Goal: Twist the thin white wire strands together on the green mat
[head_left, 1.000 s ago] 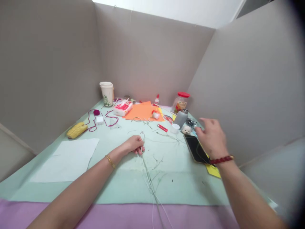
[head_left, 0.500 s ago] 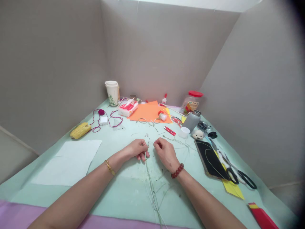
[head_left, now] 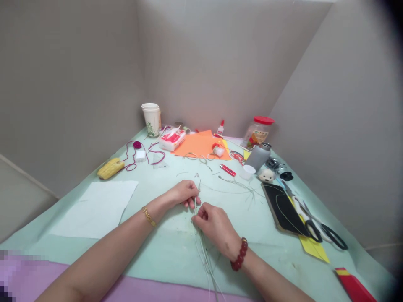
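Thin pale green cords (head_left: 205, 256) hang down from my hands toward the front edge of the table. My left hand (head_left: 188, 193) is closed in a pinch on their upper end, and a short tip of cord sticks up above the fingers. Just below it and to the right, my right hand (head_left: 211, 221) has its thumb and forefinger pinched at the cords. Exactly which strand the right fingers grip is too small to make out. One thin strand (head_left: 220, 191) runs off to the right from near my left fingertips.
Right of my hands lie loose green cords (head_left: 242, 184), a red lighter (head_left: 227, 170), a black phone-like slab (head_left: 283, 209) and scissors (head_left: 315, 226). A grey bottle (head_left: 258, 157) stands behind. White paper (head_left: 97, 207) and a yellow corn-shaped object (head_left: 111, 168) lie left. Tissues (head_left: 172, 139) sit further back.
My right hand has moved down and left, from beside my left hand to the cords below it. My left hand keeps its pinch. The whole view has shifted slightly.
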### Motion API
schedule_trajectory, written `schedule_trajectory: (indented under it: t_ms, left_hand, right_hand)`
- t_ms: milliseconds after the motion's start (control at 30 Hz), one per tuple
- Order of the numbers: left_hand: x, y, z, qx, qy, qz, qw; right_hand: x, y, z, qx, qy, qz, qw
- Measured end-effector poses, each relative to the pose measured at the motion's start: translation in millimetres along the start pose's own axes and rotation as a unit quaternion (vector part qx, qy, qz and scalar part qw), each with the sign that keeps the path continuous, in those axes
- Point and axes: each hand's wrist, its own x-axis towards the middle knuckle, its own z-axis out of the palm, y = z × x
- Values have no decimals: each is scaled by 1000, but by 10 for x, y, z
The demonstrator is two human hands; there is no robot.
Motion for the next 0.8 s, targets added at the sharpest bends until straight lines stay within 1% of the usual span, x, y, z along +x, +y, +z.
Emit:
schedule_trajectory:
  t_ms: [133, 500, 567, 700, 800]
  left_hand:
    - [11, -11, -8, -1, -4, -1, 1000]
    - [18, -9, -7, -12, -3, -11, 1000]
    - [23, -12, -3, -17, 1, -11, 1000]
    - [28, -6, 3, -17, 0, -9, 1000]
    - [33, -8, 4, -16, -2, -12, 1000]
  right_hand:
    - [-1, 36, 8, -14, -5, -23, 1000]
    - [37, 87, -40, 32, -34, -36, 998]
    - [85, 113, -91, 37, -19, -39, 998]
    - [276, 133, -237, 14, 66, -41, 997]
    - [462, 108, -269, 19, 96, -45, 994]
